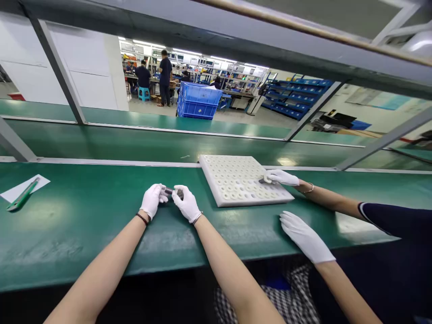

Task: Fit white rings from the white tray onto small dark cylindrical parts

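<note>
Both of my hands wear white gloves and meet over the green bench. My left hand (153,199) pinches one end of a small dark cylindrical part (168,191). Around the wider, grey end of that part my right hand (187,204) has its fingers closed. What the part is exactly, I cannot make out; the fingers cover much of it. To the right of my hands lies a white foam tray (218,198) with rows of round holes, many with pale ring-shaped pieces in them.
A co-worker's gloved hand (281,177) holds a small dark piece at the tray's right side; their other hand (305,236) rests near the bench edge. At left, a green utility knife (23,194) lies on white paper (42,181). Metal posts (56,67) rise behind the bench.
</note>
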The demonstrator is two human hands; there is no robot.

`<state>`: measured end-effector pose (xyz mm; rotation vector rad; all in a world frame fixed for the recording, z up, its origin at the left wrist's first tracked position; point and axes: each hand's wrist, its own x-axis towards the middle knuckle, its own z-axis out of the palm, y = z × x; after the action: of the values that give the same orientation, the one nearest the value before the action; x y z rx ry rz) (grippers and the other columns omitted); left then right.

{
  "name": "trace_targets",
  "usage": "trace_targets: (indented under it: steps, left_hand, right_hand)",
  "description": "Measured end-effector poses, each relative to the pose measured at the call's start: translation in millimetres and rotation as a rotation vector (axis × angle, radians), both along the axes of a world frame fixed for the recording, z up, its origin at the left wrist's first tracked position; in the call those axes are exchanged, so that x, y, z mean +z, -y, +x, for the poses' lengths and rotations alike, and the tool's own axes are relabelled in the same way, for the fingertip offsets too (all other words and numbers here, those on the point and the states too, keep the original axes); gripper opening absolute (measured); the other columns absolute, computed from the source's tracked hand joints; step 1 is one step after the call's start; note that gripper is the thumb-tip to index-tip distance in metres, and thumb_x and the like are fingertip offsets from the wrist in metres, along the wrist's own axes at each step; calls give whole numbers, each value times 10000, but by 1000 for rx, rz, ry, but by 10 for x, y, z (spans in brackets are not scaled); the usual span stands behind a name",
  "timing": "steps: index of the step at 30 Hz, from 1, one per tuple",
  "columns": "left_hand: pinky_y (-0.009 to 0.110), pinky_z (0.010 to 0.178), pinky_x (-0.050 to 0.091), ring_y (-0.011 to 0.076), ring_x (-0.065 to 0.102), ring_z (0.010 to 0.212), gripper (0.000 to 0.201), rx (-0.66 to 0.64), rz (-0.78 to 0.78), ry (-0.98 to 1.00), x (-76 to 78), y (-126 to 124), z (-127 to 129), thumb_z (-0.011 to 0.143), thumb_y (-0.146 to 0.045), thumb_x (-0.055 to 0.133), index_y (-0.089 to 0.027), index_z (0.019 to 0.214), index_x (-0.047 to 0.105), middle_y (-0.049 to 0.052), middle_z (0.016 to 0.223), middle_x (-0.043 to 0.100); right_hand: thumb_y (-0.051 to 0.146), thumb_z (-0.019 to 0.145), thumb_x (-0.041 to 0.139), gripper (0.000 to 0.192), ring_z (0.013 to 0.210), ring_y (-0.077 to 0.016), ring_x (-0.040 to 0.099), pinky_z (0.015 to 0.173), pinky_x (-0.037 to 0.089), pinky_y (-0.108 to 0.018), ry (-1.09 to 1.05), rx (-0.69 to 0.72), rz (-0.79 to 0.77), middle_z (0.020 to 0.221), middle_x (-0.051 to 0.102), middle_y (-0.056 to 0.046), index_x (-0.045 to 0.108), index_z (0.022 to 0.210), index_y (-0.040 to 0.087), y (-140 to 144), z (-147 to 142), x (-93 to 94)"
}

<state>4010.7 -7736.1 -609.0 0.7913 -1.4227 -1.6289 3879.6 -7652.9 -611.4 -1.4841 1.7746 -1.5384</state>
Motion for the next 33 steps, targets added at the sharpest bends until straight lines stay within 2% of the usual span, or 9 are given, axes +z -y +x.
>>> trace_targets:
  steps: [4, 7, 10, 14, 18, 25, 29, 31, 33]
  left_hand:
    - [221, 435, 371, 106, 535, 462, 560, -70, -43, 21, 51, -15, 45, 819, -634, 506, -98, 957, 595, 54, 663, 648]
    - [212, 434, 362, 94, 518, 464, 488, -126, -81, 59, 113, -33, 71, 810, -565, 587, -110, 983, 621, 32, 664, 647]
    - [231, 547, 462, 114, 582, 575, 397, -151, -98, 73, 152, -27, 75, 797, -485, 640, -145, 1000, 625, 26, 736, 667]
    - [326, 777, 547, 177, 666, 802, 423, -197, -89, 66, 155, -11, 52, 756, -459, 686, -161, 1048, 612, 84, 1001, 697]
    - [375, 899, 532, 218, 664, 962, 488, -231, -35, 35, 108, -6, 17, 717, -422, 727, -157, 1101, 583, 102, 1096, 681]
    - [322, 732, 555, 179, 659, 792, 429, -249, 58, 70, 138, -5, -10, 728, -405, 724, -157, 1039, 566, 72, 973, 683]
    - [288, 666, 538, 163, 641, 744, 401, -265, 73, 106, 186, -22, -21, 745, -412, 707, -165, 1028, 567, 61, 940, 681]
    - [291, 660, 535, 151, 627, 698, 370, -265, 54, 134, 196, -31, -28, 774, -418, 675, -172, 1031, 573, 48, 910, 681]
    - [313, 723, 543, 176, 649, 770, 341, -249, 6, 137, 192, -36, -36, 784, -414, 660, -183, 1023, 586, 51, 934, 684]
  right_hand:
    - [357, 816, 601, 333, 744, -147, 662, 743, 574, -314, 12, 7, -14, 910, 684, -44, 572, 1099, 183, 0, -14, -22]
    - [300, 774, 654, 354, 900, -179, 663, 857, 555, -352, -62, 12, -79, 1043, 673, -82, 598, 1104, 183, 1, -23, -27]
    - [278, 762, 669, 409, 1052, -201, 627, 941, 520, -364, -75, 18, -122, 1176, 633, -104, 597, 1153, 183, 3, -41, -17]
    - [378, 825, 629, 465, 919, -170, 664, 855, 555, -333, 112, 40, -17, 1106, 667, -89, 557, 1238, 178, -1, -68, 19]
    - [384, 843, 611, 416, 833, -154, 663, 816, 559, -320, 147, 33, 33, 1013, 689, -71, 583, 1196, 166, -11, -89, 54]
    - [364, 802, 680, 448, 889, -169, 668, 876, 542, -338, 129, 57, 86, 1031, 699, -58, 593, 1203, 186, -34, -116, 85]
    - [314, 776, 708, 403, 949, -172, 654, 901, 532, -332, 66, 65, 37, 1096, 675, -51, 630, 1159, 216, -47, -155, 81]
    - [274, 769, 706, 353, 1015, -178, 637, 934, 517, -333, 36, 74, -3, 1142, 655, -49, 651, 1114, 227, -49, -167, 77]
    - [266, 766, 705, 343, 1060, -185, 623, 963, 503, -341, 24, 75, -7, 1180, 639, -55, 652, 1102, 225, -50, -170, 77]
